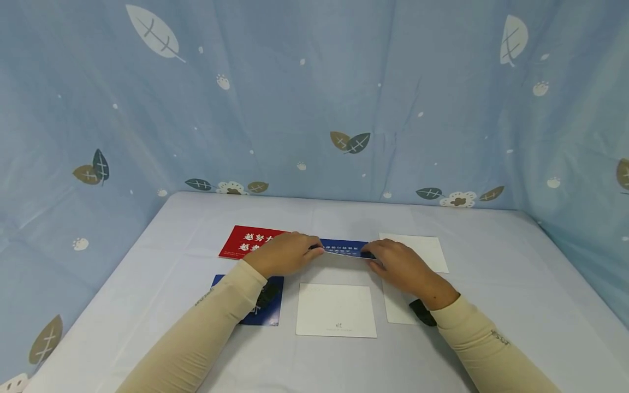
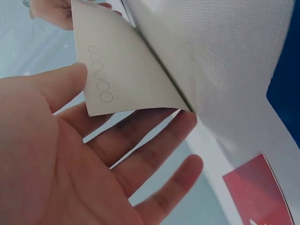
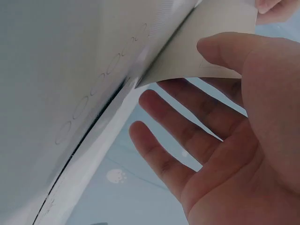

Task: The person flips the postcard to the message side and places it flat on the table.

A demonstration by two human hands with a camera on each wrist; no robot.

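Note:
A postcard with a blue printed face point(image 1: 344, 246) is tilted up from the table between both hands. Its pale back, with a row of small circles point(image 2: 99, 75), faces the left wrist camera. My left hand point(image 1: 290, 254) pinches one end, thumb on the back and fingers behind. At the opposite end, my right hand point(image 1: 405, 267) pinches the card in the same way, its outer fingers spread. The lower long edge of the card appears to meet the white tabletop; whether it touches all along cannot be told.
A red postcard point(image 1: 241, 245) and another blue postcard point(image 1: 275, 311) lie left, both partly covered by my left hand or arm. White-backed cards lie in the front middle point(image 1: 336, 311), back right point(image 1: 427, 251) and front right point(image 1: 395, 305). A patterned blue curtain point(image 1: 295, 98) hangs behind.

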